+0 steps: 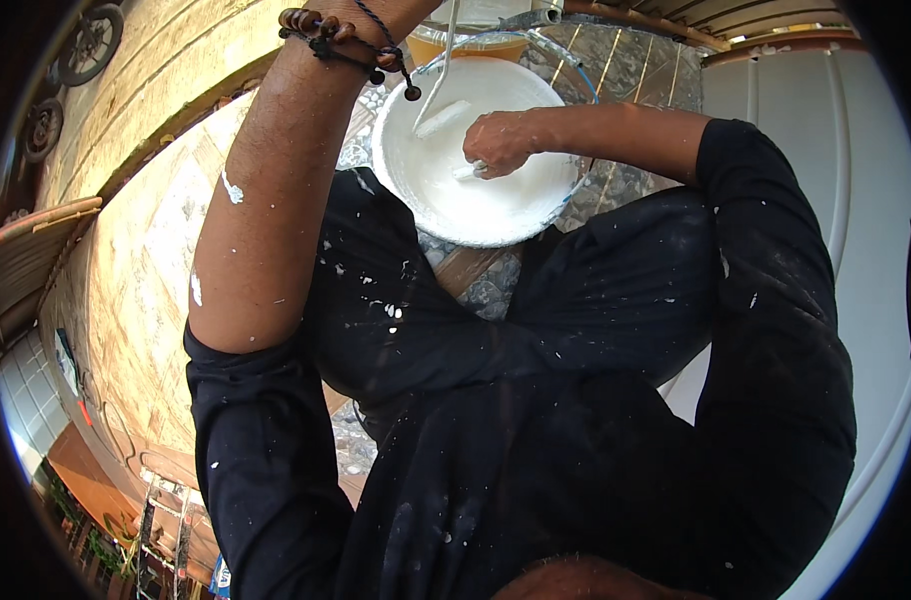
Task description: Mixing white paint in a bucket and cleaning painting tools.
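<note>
A white bucket (pixel 401 205) of white paint-like liquid stands between my knees, its inside coated white. My right hand (pixel 501 143) reaches into it from the right, fingers closed around a small white-coated piece (pixel 469 172) whose kind I cannot make out. Just left of that hand, a white paint roller (pixel 443 118) lies against the inner wall, and its bent wire handle (pixel 438 88) rises past the top edge. My left forearm (pixel 276 180), with beaded bracelets at the wrist and white splashes, stretches up beside the bucket. The left hand itself is cut off by the top edge.
Behind the bucket stands a tan container (pixel 481 48), with a blue hose (pixel 584 75) close to it. A large white panel (pixel 791 150) is on the right. Brown boards (pixel 156 260) and wheels (pixel 89 45) are on the left. The floor is stone-patterned.
</note>
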A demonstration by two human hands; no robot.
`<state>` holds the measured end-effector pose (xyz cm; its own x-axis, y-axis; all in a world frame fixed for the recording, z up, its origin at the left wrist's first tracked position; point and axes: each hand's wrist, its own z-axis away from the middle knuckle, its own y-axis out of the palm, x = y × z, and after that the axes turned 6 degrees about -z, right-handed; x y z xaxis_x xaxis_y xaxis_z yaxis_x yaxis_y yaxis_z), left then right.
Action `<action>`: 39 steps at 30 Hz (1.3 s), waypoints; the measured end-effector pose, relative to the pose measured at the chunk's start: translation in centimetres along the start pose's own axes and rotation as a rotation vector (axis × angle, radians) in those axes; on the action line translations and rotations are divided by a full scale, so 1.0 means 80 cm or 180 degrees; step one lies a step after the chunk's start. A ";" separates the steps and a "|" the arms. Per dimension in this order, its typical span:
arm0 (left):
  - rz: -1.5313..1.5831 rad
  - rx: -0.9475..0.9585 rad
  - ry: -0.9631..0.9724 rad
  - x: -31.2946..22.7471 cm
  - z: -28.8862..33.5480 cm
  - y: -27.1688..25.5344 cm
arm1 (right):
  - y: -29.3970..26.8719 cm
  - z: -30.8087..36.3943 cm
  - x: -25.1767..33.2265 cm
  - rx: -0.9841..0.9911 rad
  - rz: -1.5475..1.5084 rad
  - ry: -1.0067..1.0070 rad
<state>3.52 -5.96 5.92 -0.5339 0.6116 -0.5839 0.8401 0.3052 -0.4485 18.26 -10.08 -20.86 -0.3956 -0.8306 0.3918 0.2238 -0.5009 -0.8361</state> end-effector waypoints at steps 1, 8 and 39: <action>-0.0106 -0.0089 0.0122 0.000 0.001 0.002 | -0.002 0.004 0.002 0.0188 -0.0107 0.0174; -0.0082 -0.0132 0.0129 0.003 0.002 0.003 | -0.029 0.029 0.018 0.0414 -0.0375 0.0031; 0.0005 0.0193 -0.0247 -0.012 0.001 -0.012 | -0.048 0.026 -0.001 0.0173 0.0132 0.0833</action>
<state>3.18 -6.91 6.83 -0.5405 0.5529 -0.6342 0.8348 0.2582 -0.4863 19.29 -8.55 -16.87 -0.6004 -0.7631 0.2391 0.2892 -0.4859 -0.8247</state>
